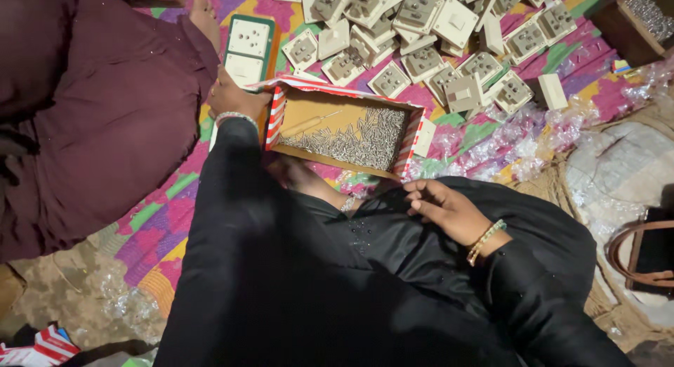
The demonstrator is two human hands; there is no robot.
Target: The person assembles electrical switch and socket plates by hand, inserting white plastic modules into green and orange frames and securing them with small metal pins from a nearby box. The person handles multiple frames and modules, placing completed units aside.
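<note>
While the left hand (230,95) closes its grip on the corner of the screw box (309,114) on the mat (158,219), the right hand (449,209) rests open, holding nothing, on the lap. Best steady the box before reaching for screws (368,139); switch plates (421,37) lie beyond.

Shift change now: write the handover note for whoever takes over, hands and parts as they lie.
Left hand: at the corner of the screw box, by a green-edged socket plate; grip unclear.
Right hand: resting on the black lap, holding nothing.
Screws: heaped in the box beside a thin tool.
White switch plates: piled loose on the mat beyond, many back side up.
</note>
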